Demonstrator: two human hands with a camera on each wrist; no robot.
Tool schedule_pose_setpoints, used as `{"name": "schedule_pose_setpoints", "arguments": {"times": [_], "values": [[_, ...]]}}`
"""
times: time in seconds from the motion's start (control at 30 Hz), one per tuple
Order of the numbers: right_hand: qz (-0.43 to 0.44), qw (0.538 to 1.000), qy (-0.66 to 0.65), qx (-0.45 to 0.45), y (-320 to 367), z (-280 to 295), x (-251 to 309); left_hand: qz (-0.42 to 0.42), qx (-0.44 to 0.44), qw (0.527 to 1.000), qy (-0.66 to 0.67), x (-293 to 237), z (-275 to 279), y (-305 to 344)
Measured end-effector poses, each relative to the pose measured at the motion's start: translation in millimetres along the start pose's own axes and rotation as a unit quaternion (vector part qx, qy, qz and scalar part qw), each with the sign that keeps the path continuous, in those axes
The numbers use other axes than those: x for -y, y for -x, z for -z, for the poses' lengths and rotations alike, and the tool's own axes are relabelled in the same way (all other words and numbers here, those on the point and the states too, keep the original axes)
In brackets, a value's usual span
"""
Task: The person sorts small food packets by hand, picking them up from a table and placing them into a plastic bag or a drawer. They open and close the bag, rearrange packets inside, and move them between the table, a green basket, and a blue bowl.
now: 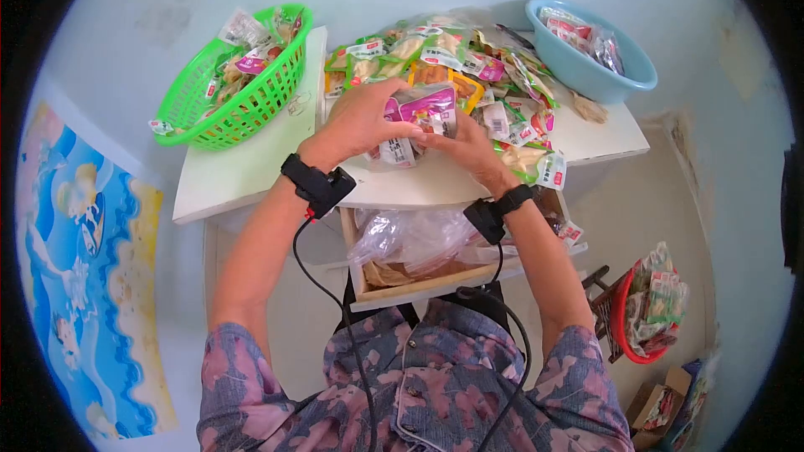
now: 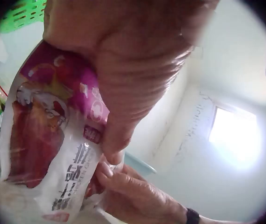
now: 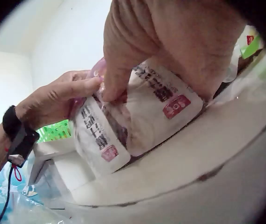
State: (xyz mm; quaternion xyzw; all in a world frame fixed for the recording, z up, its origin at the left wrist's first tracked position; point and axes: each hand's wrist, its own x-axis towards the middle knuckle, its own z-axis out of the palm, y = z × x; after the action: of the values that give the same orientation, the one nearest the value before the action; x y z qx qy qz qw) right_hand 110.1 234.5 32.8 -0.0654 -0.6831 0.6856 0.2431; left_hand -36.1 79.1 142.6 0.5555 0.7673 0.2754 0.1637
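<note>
Over the front of the white table, both hands hold purple-and-white snack packets close together. My left hand [image 1: 364,121] grips one packet [image 2: 35,144], thumb on its near side; a reddish meat picture and dark lettering show on it. My right hand [image 1: 476,152] pinches a second packet [image 3: 158,105], its white end low over the table edge in the right wrist view. There the left hand's packet [image 3: 100,140] stands right beside it. The two thumbs come close together at the packets. Parts of both packets are hidden behind the fingers.
A heap of mixed snack packets [image 1: 444,50] covers the table's back. The green basket [image 1: 251,105] stands left, the blue basin [image 1: 615,84] right, both holding packets. Below, an open drawer [image 1: 427,289] holds clear plastic bags. A red tub [image 1: 621,326] with packets stands lower right.
</note>
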Motion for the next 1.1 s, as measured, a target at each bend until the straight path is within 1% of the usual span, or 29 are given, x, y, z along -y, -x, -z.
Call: {"name": "schedule_pose_setpoints", "arguments": {"times": [0.07,0.1,0.17,0.2,0.3,0.37,0.5,0.57,0.6,0.67,0.7,0.73,0.77,0.83,0.93,1.03,1.07,1.1], "values": [[0.017,1.000,0.012,-0.013,4,-8,4,-0.030,-0.015,0.999,0.007,9,-6,-3],[0.017,1.000,-0.005,-0.011,5,-10,3,-0.044,-0.025,0.999,0.010,14,-7,-4],[0.019,0.999,-0.040,-0.008,6,-13,3,-0.036,-0.035,0.999,0.014,20,-10,-6],[0.021,0.999,-0.029,-0.004,6,-12,3,-0.033,-0.039,0.999,0.017,19,-11,-7],[0.023,1.000,0.003,0.005,5,-5,0,-0.018,-0.012,0.997,0.070,14,-8,-9],[0.023,0.999,0.019,0.019,1,-1,-6,-0.001,0.006,0.997,0.078,13,-6,-10],[-0.012,1.000,0.006,0.025,2,1,-4,0.010,0.031,0.994,0.100,11,2,-9],[-0.011,0.999,-0.015,0.036,7,-1,4,-0.015,0.046,0.998,0.039,11,5,-10],[-0.006,1.000,0.018,0.024,9,-2,7,-0.035,0.052,0.998,0.009,10,7,-14],[0.014,0.995,0.100,-0.015,10,0,7,-0.136,0.022,0.987,-0.083,25,2,-23],[0.054,0.987,0.148,-0.038,9,0,-3,-0.109,0.019,0.987,-0.115,21,3,-22],[0.091,0.974,0.198,-0.066,7,1,-12,-0.125,-0.004,0.984,-0.124,28,0,-23],[0.020,0.987,0.156,-0.038,12,0,0,-0.096,-0.018,0.989,-0.111,11,3,-12],[0.022,0.956,0.272,-0.108,25,-5,-3,-0.069,-0.013,0.992,-0.105,8,5,-12],[0.201,0.910,0.292,-0.217,47,-9,-20,-0.092,-0.011,0.989,-0.113,25,10,-19],[0.202,0.906,0.295,-0.226,77,-8,-17,-0.088,-0.002,0.991,-0.098,33,21,-22],[0.197,0.910,0.288,-0.224,85,-7,-18,-0.090,-0.001,0.995,-0.046,30,23,-22],[0.190,0.914,0.281,-0.224,90,-7,-20,-0.061,0.010,0.997,-0.034,22,28,-23]]}}
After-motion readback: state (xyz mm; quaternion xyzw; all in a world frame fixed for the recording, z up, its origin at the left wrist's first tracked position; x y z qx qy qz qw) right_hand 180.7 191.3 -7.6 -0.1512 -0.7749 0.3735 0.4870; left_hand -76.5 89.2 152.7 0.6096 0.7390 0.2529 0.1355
